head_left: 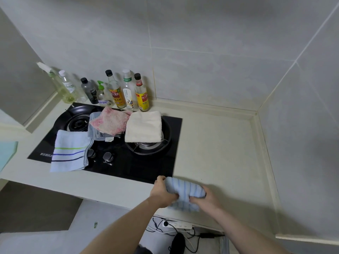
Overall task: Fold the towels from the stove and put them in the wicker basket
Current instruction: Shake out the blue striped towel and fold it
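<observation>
Both hands' fingers grip bunched blue-striped towel (185,189): left hand (162,192), right hand (205,199).

I count five towels (143,126), seven bottles (141,94), two burners (77,123), two knobs (108,156) and two hands (162,192).

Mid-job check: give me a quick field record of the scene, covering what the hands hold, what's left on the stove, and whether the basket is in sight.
in hands: blue striped towel, bunched, gripped by left hand and right hand over the counter edge
on stove: white towel with stripes at front left; pink towel atop a grey striped towel; cream towel folded on the right burner
behind stove: bottles along the wall
wicker basket: not in view
</observation>
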The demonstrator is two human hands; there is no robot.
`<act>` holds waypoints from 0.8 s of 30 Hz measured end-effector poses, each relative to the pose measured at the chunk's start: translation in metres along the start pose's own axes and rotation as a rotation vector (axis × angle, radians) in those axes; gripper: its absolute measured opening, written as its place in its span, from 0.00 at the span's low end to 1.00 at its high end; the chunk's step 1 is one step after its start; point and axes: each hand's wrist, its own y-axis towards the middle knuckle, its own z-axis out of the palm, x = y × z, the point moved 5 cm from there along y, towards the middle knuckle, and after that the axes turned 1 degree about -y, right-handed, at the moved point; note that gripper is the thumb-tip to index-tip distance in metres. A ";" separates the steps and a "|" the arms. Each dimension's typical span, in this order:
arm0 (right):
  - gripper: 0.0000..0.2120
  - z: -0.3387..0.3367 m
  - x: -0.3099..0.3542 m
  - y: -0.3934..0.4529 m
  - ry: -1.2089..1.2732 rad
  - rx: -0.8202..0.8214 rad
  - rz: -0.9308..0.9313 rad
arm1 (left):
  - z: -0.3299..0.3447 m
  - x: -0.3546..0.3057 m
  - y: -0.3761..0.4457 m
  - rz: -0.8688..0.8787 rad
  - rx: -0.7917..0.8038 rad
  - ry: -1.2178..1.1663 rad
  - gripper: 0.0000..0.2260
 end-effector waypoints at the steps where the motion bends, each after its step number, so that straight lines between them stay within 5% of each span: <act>1: 0.18 0.001 0.002 -0.001 0.018 0.038 0.003 | -0.001 0.001 -0.001 -0.019 0.036 -0.034 0.37; 8: 0.24 0.021 0.075 -0.007 0.178 0.149 -0.054 | -0.072 0.022 -0.022 0.037 0.010 -0.393 0.16; 12: 0.17 0.065 0.153 -0.027 0.178 0.242 -0.164 | -0.143 0.045 -0.057 0.105 -0.081 -0.572 0.18; 16: 0.14 0.128 0.231 -0.064 0.174 0.358 -0.291 | -0.216 0.075 -0.109 0.197 -0.169 -0.718 0.09; 24: 0.11 0.300 0.350 -0.155 0.083 0.570 -0.479 | -0.367 0.192 -0.229 0.312 -0.504 -0.696 0.07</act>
